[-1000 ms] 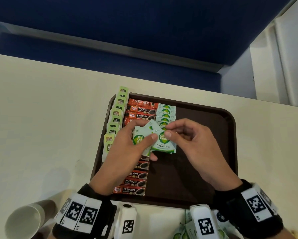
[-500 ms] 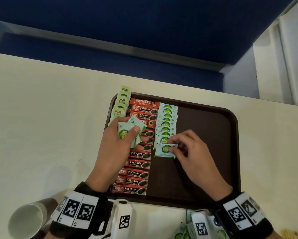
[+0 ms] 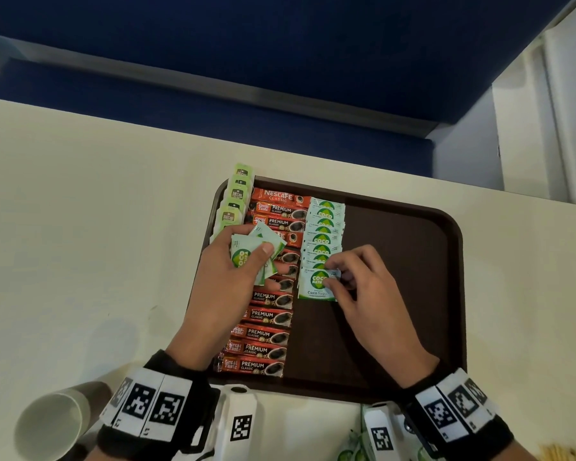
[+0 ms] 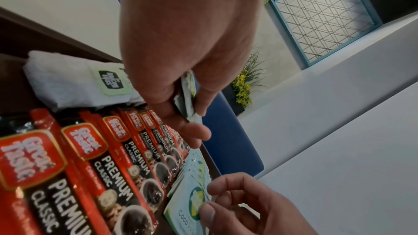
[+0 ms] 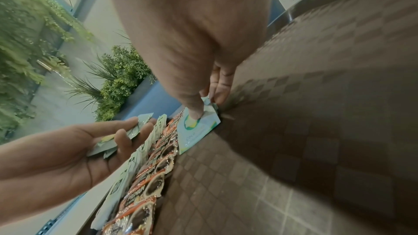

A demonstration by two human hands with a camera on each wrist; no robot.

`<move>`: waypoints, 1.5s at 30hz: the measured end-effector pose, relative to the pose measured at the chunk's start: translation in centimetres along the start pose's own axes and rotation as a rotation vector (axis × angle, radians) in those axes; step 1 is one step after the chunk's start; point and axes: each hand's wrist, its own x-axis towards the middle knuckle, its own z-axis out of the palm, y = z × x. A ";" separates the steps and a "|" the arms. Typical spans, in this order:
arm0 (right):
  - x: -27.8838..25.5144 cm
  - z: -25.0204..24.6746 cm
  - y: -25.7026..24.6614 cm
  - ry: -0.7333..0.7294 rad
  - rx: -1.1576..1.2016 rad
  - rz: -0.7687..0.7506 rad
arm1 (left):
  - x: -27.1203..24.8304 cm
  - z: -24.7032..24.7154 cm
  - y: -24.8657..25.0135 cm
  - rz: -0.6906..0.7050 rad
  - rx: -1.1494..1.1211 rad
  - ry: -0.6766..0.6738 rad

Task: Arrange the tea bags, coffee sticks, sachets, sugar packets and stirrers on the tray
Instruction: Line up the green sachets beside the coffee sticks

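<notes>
A dark brown tray [image 3: 403, 254] holds three columns: green-tagged tea bags [image 3: 235, 202] at its left rim, red coffee sticks [image 3: 268, 331] beside them, and overlapping green-and-white sugar packets [image 3: 323, 234]. My left hand [image 3: 246, 261] hovers over the coffee sticks and grips a small fan of sugar packets [image 3: 256, 252] [image 4: 189, 96] [image 5: 122, 138]. My right hand [image 3: 335, 277] pinches the nearest sugar packet [image 3: 315, 287] [image 5: 199, 129] [image 4: 187, 205] at the column's near end, flat on the tray, thumb pressing on its face.
A paper cup [image 3: 52, 424] lies on the cream table [image 3: 80, 227] at the near left. More green packets [image 3: 350, 452] lie at the table's near edge below the tray. The tray's right half [image 3: 396, 311] is bare. A blue bench runs behind the table.
My right hand took one sugar packet from the left hand's bundle and brought it down onto the near end of the sugar column. The left hand drew back left with the remaining packets.
</notes>
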 end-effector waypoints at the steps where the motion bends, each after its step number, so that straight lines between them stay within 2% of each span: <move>1: 0.0 0.0 0.0 0.004 0.008 0.002 | 0.0 0.0 0.0 -0.002 -0.002 0.000; 6: -0.1 -0.4 -0.2 0.088 0.107 0.041 | -0.3 0.1 0.1 -0.020 -0.022 -0.017; 10: 0.0 -1.2 -1.6 0.167 0.286 0.071 | -1.1 0.9 0.5 -0.037 -0.066 -0.083; 12: 0.2 -1.8 -2.6 0.144 0.417 0.082 | -1.4 1.3 0.8 -0.053 -0.083 -0.153; 14: 0.4 -2.5 -3.3 0.056 0.526 0.109 | -1.6 1.4 0.9 -0.030 -0.063 -0.230; 16: 0.7 -3.0 -3.7 -0.017 0.552 0.127 | -1.8 1.4 1.0 0.008 -0.034 -0.268; 18: 0.8 -3.2 -3.7 -0.022 0.570 0.162 | -1.9 1.5 1.1 0.004 -0.041 -0.251; 24: 0.0 -3.1 -3.4 0.013 0.815 0.332 | -1.7 1.2 0.7 -0.028 -0.049 -0.125; 29: -1.2 -2.7 -3.7 -0.062 1.044 0.402 | -1.9 1.0 0.7 0.020 -0.006 -0.087; 31: -1.5 -2.5 -3.9 -0.074 0.996 0.385 | -2.0 1.1 0.7 0.035 0.031 -0.085; 36: -1.5 -2.5 -3.0 -0.023 0.690 0.275 | -2.2 0.8 0.4 0.054 0.174 -0.155; 42: -2.2 -1.8 -0.6 -0.071 0.507 0.277 | -1.7 0.2 -0.1 0.037 0.112 -0.042; 45: -2.5 -0.9 -0.1 -0.018 0.424 0.248 | -1.5 0.1 -0.1 0.030 0.083 -0.040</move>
